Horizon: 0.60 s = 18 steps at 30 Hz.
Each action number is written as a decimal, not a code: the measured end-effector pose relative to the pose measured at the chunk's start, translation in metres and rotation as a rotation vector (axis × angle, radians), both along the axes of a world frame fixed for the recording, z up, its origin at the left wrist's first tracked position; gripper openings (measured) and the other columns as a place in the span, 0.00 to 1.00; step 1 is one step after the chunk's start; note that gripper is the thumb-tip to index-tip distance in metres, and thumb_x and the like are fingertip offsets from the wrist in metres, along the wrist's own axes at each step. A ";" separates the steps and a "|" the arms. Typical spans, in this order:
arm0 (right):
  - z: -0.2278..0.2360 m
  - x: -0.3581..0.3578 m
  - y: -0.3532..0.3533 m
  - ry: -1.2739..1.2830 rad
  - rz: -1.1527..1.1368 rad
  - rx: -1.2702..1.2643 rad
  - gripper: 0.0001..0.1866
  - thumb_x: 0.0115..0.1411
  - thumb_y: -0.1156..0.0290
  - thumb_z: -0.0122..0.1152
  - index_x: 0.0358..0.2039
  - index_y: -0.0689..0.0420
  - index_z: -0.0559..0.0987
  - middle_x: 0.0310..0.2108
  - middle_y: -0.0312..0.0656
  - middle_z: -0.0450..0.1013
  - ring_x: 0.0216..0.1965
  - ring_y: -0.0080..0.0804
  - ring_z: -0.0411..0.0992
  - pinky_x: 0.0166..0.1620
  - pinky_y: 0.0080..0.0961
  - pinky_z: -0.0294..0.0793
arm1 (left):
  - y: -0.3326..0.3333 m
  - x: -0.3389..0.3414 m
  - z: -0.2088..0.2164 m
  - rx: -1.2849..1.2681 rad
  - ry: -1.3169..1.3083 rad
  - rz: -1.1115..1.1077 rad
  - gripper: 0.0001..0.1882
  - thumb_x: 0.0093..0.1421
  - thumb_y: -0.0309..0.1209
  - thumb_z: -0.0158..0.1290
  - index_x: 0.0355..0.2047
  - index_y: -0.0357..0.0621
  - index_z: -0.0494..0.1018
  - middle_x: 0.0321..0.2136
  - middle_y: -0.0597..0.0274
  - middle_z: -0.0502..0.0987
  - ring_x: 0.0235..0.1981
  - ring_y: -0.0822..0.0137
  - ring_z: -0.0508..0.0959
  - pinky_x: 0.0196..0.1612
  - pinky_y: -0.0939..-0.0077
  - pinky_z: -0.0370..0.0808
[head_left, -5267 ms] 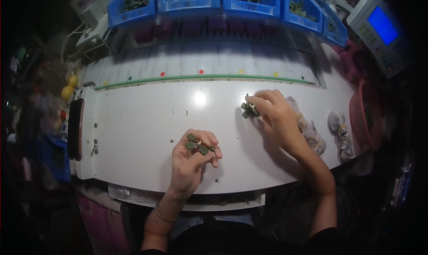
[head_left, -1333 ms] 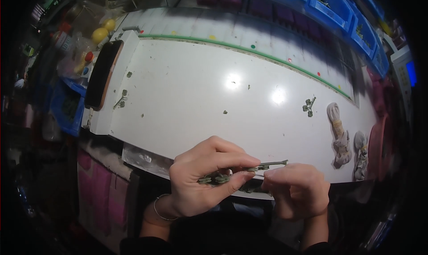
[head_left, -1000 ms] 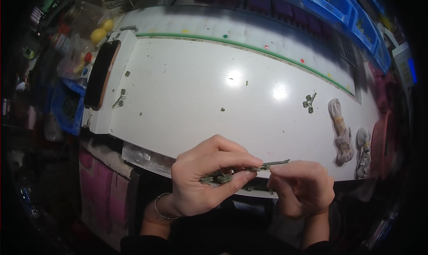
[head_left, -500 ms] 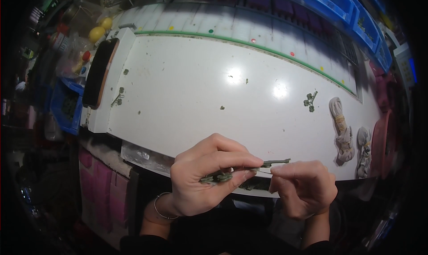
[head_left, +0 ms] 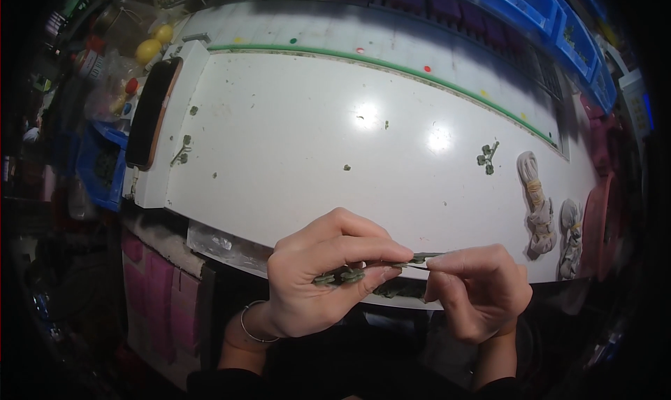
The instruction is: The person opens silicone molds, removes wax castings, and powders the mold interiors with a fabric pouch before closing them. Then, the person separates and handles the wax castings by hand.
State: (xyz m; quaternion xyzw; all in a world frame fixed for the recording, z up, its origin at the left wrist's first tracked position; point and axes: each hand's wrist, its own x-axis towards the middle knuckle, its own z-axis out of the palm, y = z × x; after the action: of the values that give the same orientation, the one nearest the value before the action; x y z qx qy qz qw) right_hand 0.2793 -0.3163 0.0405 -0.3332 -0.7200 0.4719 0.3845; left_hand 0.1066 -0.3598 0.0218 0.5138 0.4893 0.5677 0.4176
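Just over the near edge of the white worktable point(head_left: 293, 141), my left hand point(head_left: 307, 274) is closed, with thumb and fingers pinching a small green plant sprig point(head_left: 342, 277). Its clustered leaves show below the fingers, and its stem reaches toward the other hand. My right hand point(head_left: 486, 288) sits close by, fingertips pinched at the stem end, where a thin pale strip point(head_left: 417, 265) runs between the hands. What exactly lies between those right fingertips is partly hidden. More dark green leafy material point(head_left: 402, 289) shows below, between the hands.
Loose sprigs lie at right point(head_left: 488, 159) and left point(head_left: 182, 150). Two tied bundles of pale strips point(head_left: 538, 201) point(head_left: 571, 239) rest near a pink basin point(head_left: 599, 225). A phone point(head_left: 154, 113) stands left, beside a blue bin point(head_left: 101, 166). A whitish belt point(head_left: 391, 47) with coloured dots runs behind.
The belt's coloured dots have shifted left. My right hand has moved very slightly, its fingers now covering more of the stem end. My left hand stays nearly still on the sprig.
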 end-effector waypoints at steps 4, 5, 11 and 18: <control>0.001 0.000 0.001 -0.004 -0.016 -0.037 0.09 0.47 0.87 0.62 0.31 0.68 0.75 0.21 0.46 0.75 0.19 0.23 0.75 0.23 0.14 0.75 | 0.001 0.000 -0.001 0.003 0.001 -0.007 0.08 0.46 0.14 0.57 0.28 0.34 0.77 0.27 0.57 0.73 0.27 0.71 0.75 0.30 0.84 0.73; 0.001 0.000 0.001 -0.004 -0.017 -0.037 0.09 0.47 0.87 0.62 0.31 0.68 0.75 0.21 0.46 0.75 0.19 0.23 0.75 0.23 0.14 0.75 | 0.001 0.000 -0.001 -0.001 -0.007 -0.011 0.08 0.46 0.14 0.57 0.28 0.34 0.77 0.27 0.57 0.73 0.27 0.71 0.75 0.30 0.84 0.73; -0.001 0.001 0.002 -0.018 -0.003 0.015 0.09 0.46 0.87 0.62 0.31 0.67 0.75 0.21 0.45 0.76 0.19 0.22 0.75 0.23 0.13 0.75 | 0.001 -0.004 -0.005 0.025 -0.005 -0.066 0.11 0.48 0.16 0.57 0.34 0.36 0.77 0.29 0.58 0.75 0.29 0.73 0.75 0.29 0.84 0.72; 0.003 0.002 0.004 -0.231 0.082 0.333 0.13 0.45 0.85 0.63 0.33 0.65 0.75 0.18 0.45 0.74 0.13 0.30 0.70 0.16 0.20 0.66 | 0.002 -0.005 -0.007 -0.021 -0.042 -0.104 0.10 0.49 0.18 0.58 0.34 0.36 0.77 0.30 0.58 0.75 0.29 0.73 0.75 0.30 0.83 0.72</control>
State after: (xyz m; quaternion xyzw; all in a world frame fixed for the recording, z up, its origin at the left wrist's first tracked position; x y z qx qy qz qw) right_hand 0.2817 -0.3120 0.0435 -0.2876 -0.8402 0.3204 0.3296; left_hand 0.1015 -0.3581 0.0146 0.5221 0.4592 0.5506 0.4620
